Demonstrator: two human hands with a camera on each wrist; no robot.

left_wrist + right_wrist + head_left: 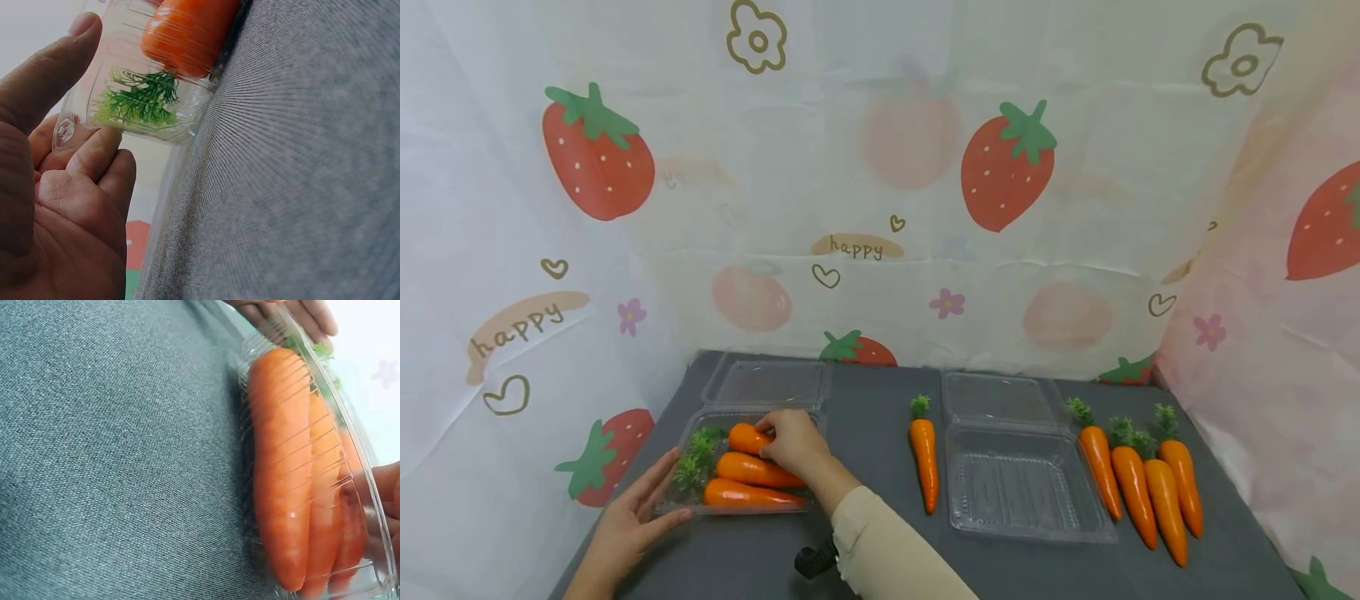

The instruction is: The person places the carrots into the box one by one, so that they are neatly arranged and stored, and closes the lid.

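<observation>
Left hand (634, 518) spread against box (718, 416), right hand (799, 443) apparently pinches the rear carrot (746, 437) inside.

Orange carrots (282, 465) with green tops (322, 349) in a clear box (341, 403), hands (389, 487) at its edges, grey cloth (125, 456)

Right of the filled box (752, 510), a strip of table (871, 425) lets a hand pass, up to a lone carrot (924, 462). The left hand (631, 518) blocks the box's left wall, the right hand (797, 443) its far right part, the sleeve (891, 537) the approach from its near right, the lid (767, 383) the space behind.
</observation>
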